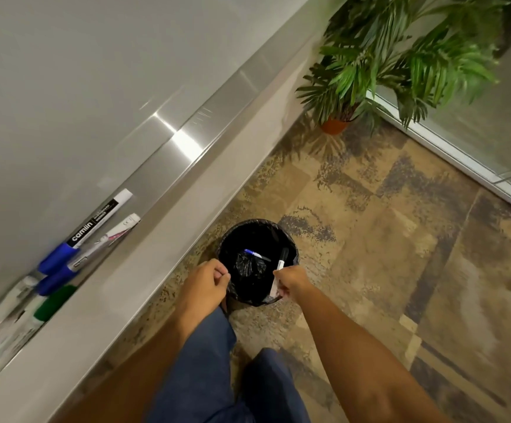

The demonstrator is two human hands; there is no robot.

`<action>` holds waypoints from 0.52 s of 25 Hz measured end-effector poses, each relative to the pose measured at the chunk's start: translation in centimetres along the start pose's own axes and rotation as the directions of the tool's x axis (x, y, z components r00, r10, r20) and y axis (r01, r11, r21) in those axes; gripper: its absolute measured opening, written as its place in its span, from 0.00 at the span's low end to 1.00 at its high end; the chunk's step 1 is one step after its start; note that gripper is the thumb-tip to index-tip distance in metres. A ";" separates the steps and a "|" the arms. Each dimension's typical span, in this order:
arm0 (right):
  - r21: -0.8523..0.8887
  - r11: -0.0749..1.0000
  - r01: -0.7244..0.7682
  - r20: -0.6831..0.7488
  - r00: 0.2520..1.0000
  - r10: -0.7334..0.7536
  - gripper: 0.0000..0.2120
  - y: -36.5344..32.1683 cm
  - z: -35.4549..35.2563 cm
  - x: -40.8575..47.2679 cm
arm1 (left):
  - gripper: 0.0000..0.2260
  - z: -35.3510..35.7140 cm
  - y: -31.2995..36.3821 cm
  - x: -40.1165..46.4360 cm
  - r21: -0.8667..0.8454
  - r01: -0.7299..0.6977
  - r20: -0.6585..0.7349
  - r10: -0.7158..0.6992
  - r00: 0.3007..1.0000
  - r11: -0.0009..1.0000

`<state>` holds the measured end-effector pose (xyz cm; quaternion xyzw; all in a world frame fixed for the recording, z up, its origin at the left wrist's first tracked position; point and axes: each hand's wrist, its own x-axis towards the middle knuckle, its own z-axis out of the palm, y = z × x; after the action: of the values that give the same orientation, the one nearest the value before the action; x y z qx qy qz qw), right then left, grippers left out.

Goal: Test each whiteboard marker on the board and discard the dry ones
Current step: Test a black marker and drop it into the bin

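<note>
A small black bin (290, 239) with a black liner stands on the floor below me. A blue-capped marker (255, 254) lies inside it. My right hand (290, 282) hovers over the bin's near right rim, shut on a white marker with a black cap (281, 264) that points into the bin. My left hand (206, 285) is at the near left rim with its fingers curled; nothing shows in it. On the whiteboard's metal ledge (187, 141) at left lie several markers: a blue-capped one (95, 227), another blue one (61, 277) and a green-capped one (54, 303). The whiteboard (65, 71) fills the upper left.
A potted green plant (385, 62) in an orange pot stands on the floor at the far right of the ledge. A glass partition with a white frame (461, 160) runs along the right. Patterned brown carpet (385, 254) surrounds the bin. My legs in blue trousers are at the bottom.
</note>
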<state>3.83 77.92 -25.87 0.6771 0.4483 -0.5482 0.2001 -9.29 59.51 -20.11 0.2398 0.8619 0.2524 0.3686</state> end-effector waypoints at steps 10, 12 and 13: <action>0.213 0.977 0.021 0.026 0.999 -0.027 0.09 1.6 -1.2 -2.6 | 0.04 0.9 0.9 -2.3 0.016 -0.045 -0.005 0.045 0.999 0.999; 0.237 0.971 0.032 0.071 0.996 -0.051 0.06 2.4 -1.5 -4.9 | 0.06 0.3 1.9 -3.7 0.008 -0.029 -0.021 0.029 0.999 1.000; 0.243 0.968 0.054 0.086 0.993 -0.077 0.05 2.8 -1.6 -6.0 | 0.06 0.0 2.3 -4.4 0.000 -0.016 -0.030 0.016 0.999 1.000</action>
<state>7.11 75.37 -20.44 0.6544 0.3907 -0.6363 0.1192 -6.03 58.59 -16.46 0.2430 0.8654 0.2591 0.3535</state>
